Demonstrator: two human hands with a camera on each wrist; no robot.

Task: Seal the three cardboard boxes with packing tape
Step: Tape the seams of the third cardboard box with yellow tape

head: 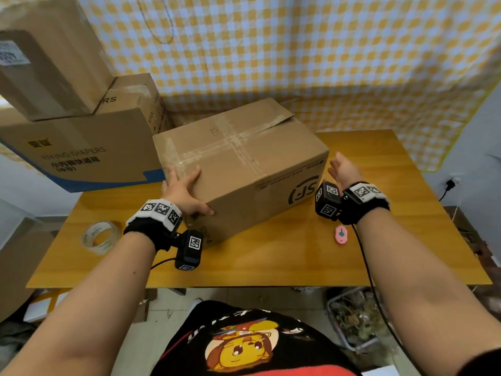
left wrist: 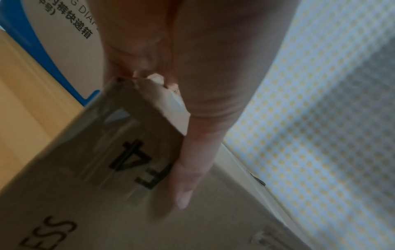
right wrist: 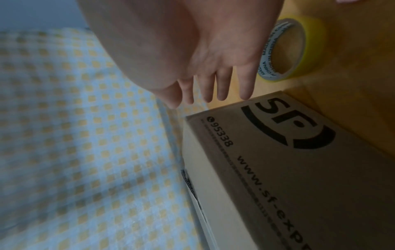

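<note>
From the head view, a cardboard box [head: 238, 164] is seen skewed near the middle of the table [head: 298, 256], its far flap still lifted at the back corner, so only old tape marks are shown and no fresh seal is judged laid; the other boxes [head: 67, 109] are stacked untouched at the table's left rear corner. The left hand [head: 184, 191] is spread flat over the box's near left corner, while the right hand [head: 344, 169] is held open and empty just beside the right face. The tape roll [head: 100, 236] lies near the left front edge, a pink cutter [head: 341, 234] toward the front; open room is left along the front and right edges. At the left wrist, fingers [left wrist: 192, 169] are pressed along the box edge. At the right wrist, straight fingers [right wrist: 222, 84] are shown clear of the box.
</note>
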